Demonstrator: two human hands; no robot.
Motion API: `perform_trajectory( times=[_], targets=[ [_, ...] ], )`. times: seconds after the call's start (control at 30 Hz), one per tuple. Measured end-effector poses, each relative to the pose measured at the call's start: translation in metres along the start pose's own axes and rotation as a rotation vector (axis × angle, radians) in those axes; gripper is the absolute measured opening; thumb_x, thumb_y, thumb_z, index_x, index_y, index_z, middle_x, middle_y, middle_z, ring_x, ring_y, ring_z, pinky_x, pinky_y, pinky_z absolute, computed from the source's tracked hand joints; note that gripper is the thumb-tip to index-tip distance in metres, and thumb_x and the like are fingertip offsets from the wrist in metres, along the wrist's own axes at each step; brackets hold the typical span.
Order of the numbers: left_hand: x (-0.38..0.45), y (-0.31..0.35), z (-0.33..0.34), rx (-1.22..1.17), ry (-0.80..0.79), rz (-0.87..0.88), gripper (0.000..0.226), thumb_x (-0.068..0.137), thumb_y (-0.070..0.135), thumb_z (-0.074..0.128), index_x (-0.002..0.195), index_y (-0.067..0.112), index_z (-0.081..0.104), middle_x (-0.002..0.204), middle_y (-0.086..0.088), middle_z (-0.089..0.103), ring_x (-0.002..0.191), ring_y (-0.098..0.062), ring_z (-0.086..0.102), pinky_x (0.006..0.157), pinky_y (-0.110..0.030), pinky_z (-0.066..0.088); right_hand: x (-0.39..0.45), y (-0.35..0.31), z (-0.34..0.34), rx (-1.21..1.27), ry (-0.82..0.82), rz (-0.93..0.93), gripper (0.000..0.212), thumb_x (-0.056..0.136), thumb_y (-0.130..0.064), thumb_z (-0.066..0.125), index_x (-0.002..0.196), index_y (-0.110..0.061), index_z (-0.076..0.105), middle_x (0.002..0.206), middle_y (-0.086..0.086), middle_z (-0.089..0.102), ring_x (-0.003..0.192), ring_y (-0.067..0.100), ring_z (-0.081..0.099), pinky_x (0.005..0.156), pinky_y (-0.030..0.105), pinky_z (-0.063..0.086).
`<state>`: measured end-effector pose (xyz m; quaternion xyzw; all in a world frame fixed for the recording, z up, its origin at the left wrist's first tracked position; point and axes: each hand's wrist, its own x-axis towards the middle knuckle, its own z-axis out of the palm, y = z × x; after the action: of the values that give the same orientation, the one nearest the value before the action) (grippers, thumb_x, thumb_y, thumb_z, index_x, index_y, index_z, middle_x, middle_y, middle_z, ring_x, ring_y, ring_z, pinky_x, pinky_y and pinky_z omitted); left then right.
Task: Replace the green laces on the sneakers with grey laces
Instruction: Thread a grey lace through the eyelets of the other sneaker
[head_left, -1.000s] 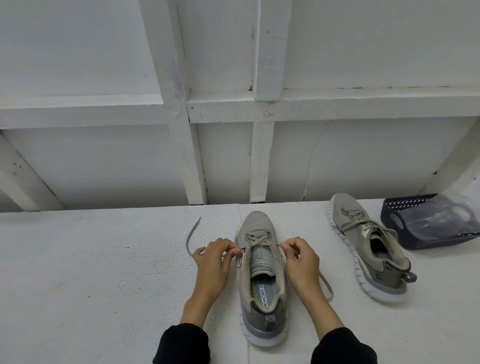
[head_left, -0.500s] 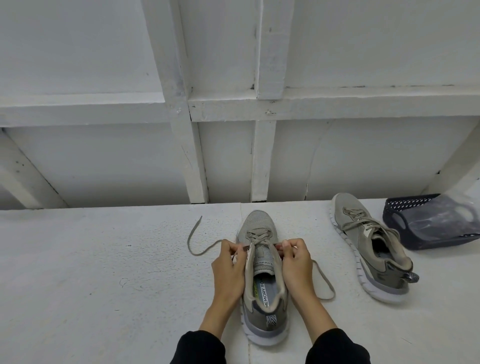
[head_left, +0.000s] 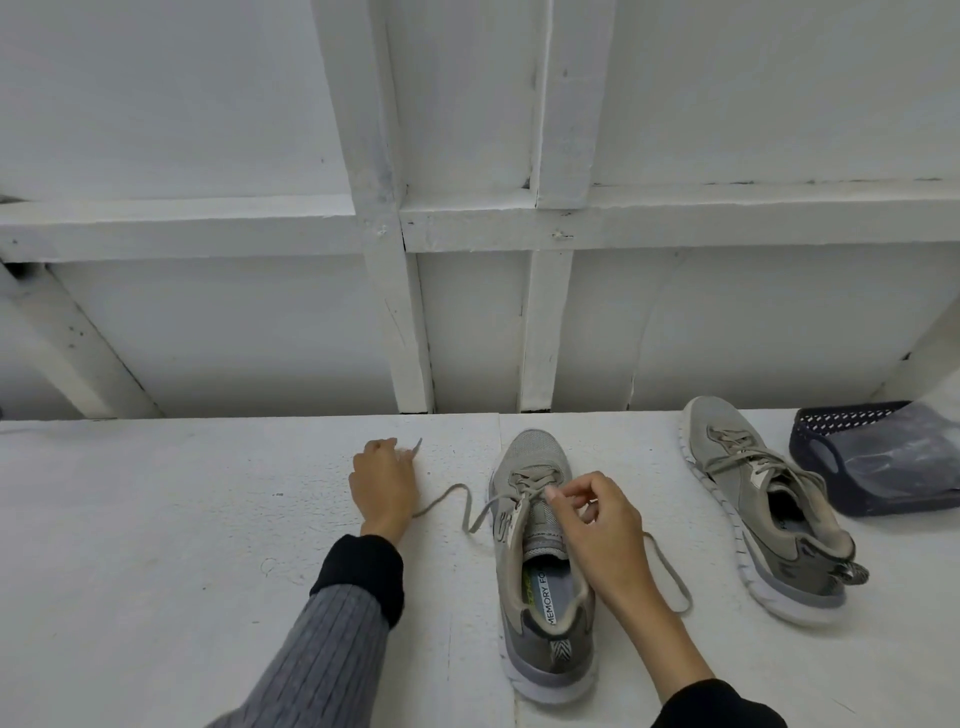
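Left hand (head_left: 383, 480) grip pinches the lace end (head_left: 417, 446), left of the near sneaker (head_left: 540, 561) on the tabletop (head_left: 156, 545). Right hand (head_left: 597, 519) grip pinches its crossed laces (head_left: 530, 480).

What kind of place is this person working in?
Probably a plain workshop or storage space, not a shop: a rough white-painted table, a bare white timber-framed wall, and a dark plastic basket beside the sneakers.

Single head-worn wide-angle view, looked forward and down from above the white table (head_left: 156, 571). Near sneaker (head_left: 540, 571) sat close below centre, both forearms entering from the bottom edge; white framed wall (head_left: 467, 208) filled the upper half.
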<state>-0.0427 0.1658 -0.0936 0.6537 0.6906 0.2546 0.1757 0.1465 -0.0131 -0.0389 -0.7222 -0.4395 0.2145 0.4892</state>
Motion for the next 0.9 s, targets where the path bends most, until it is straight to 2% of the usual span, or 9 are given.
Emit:
perform_trajectory(
  times=[0.07,0.2,0.3,0.37,0.43,0.53,0.7,0.83,0.9],
  targets=[
    [0.008,-0.001,0.004,0.099,-0.019,0.020,0.026,0.099,0.017,0.049,0.112,0.005,0.068,0.124,-0.013,0.060,0.110,-0.033,0.052,0.089,-0.042,0.042,-0.001,0.001,0.001,-0.024,-0.020,0.017,0.015,0.086,-0.033,0.069,0.082,-0.023,0.058,0.081,-0.005,0.059,0.071,0.006,0.053,0.062,0.015,0.042],
    [0.011,-0.003,0.009,0.067,-0.016,0.087,0.020,0.095,0.011,0.050,0.096,0.008,0.070,0.111,-0.008,0.064,0.100,-0.029,0.054,0.084,-0.041,0.043,-0.004,0.004,0.001,0.021,0.034,0.019,0.015,0.088,-0.028,0.067,0.076,-0.021,0.062,0.071,-0.006,0.063,0.068,0.001,0.057,0.058,0.014,0.045],
    [0.001,0.008,0.008,-0.215,-0.085,0.079,0.010,0.095,0.009,0.054,0.086,0.010,0.060,0.094,-0.007,0.065,0.086,-0.023,0.058,0.070,-0.028,0.046,-0.007,0.007,0.003,0.056,0.086,0.023,0.023,0.093,-0.023,0.060,0.072,-0.016,0.063,0.061,-0.005,0.061,0.058,0.001,0.055,0.052,0.010,0.040],
    [-0.012,0.026,0.001,-0.424,-0.146,0.121,0.009,0.094,0.009,0.060,0.085,0.011,0.061,0.085,-0.002,0.067,0.080,-0.018,0.063,0.065,-0.016,0.045,-0.007,0.011,0.004,0.109,0.107,0.072,0.028,0.094,-0.023,0.057,0.067,-0.015,0.060,0.054,-0.008,0.052,0.048,0.002,0.046,0.048,0.011,0.035],
    [-0.029,0.047,-0.008,-0.574,-0.215,0.177,0.006,0.092,0.008,0.064,0.090,0.013,0.067,0.084,0.003,0.070,0.076,-0.008,0.066,0.067,-0.015,0.048,-0.007,0.015,0.005,0.145,0.117,0.106,0.036,0.096,-0.023,0.055,0.061,-0.012,0.054,0.049,-0.009,0.042,0.044,0.004,0.035,0.045,0.015,0.030],
    [-0.057,0.076,-0.020,-0.702,-0.319,0.249,0.012,0.091,0.010,0.065,0.097,0.017,0.074,0.088,0.008,0.074,0.076,0.004,0.066,0.067,-0.013,0.050,-0.006,0.016,0.006,0.178,0.148,0.118,0.043,0.096,-0.020,0.055,0.055,-0.013,0.046,0.043,-0.010,0.035,0.043,0.004,0.030,0.045,0.016,0.025],
    [-0.092,0.097,-0.027,-0.622,-0.385,0.317,0.006,0.084,0.018,0.075,0.087,0.023,0.076,0.078,0.018,0.071,0.077,0.009,0.065,0.072,-0.006,0.048,-0.002,0.013,0.013,0.221,0.195,0.132,0.043,0.095,-0.022,0.058,0.054,-0.017,0.047,0.043,-0.011,0.038,0.046,0.003,0.031,0.050,0.024,0.026],
    [-0.104,0.096,-0.025,-0.497,-0.384,0.358,0.003,0.085,0.019,0.074,0.087,0.021,0.076,0.080,0.020,0.068,0.079,0.008,0.063,0.073,-0.004,0.045,-0.004,0.014,0.013,0.263,0.185,0.131,0.044,0.094,-0.021,0.058,0.053,-0.018,0.045,0.044,-0.011,0.038,0.048,0.003,0.031,0.051,0.025,0.026],
    [-0.107,0.096,-0.025,-0.447,-0.398,0.379,0.004,0.087,0.020,0.072,0.088,0.021,0.076,0.081,0.020,0.066,0.081,0.007,0.063,0.074,-0.005,0.046,-0.004,0.016,0.011,0.293,0.171,0.135,0.044,0.094,-0.023,0.059,0.054,-0.011,0.046,0.049,-0.006,0.037,0.051,0.007,0.031,0.052,0.026,0.027]
  ],
)
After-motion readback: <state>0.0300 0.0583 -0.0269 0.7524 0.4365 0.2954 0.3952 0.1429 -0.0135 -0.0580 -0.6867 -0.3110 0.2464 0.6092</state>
